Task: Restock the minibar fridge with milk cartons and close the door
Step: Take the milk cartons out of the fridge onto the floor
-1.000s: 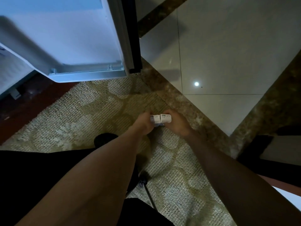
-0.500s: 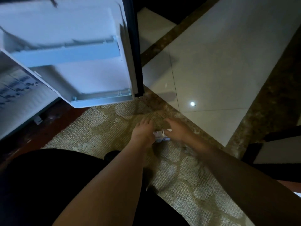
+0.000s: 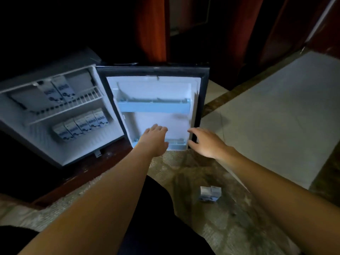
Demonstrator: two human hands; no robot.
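Now we've let go — the two milk cartons (image 3: 210, 194) stand on the carpet (image 3: 239, 227) at lower right, and our left hand (image 3: 154, 141) and right hand (image 3: 206, 142), both empty with fingers loose, reach for the open fridge door (image 3: 152, 118) at centre — those cartons seem still unstocked.

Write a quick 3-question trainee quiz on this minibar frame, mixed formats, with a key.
1. True or false: the fridge door is shut.
2. Where do the two loose milk cartons stand? A) on the carpet; B) in the door's lower rack; C) on the tiled floor.
3. Fill in: ___ upper cartons stand on the wire shelf.

Key: 1 false, it stands wide open; 2 A; 3 two.
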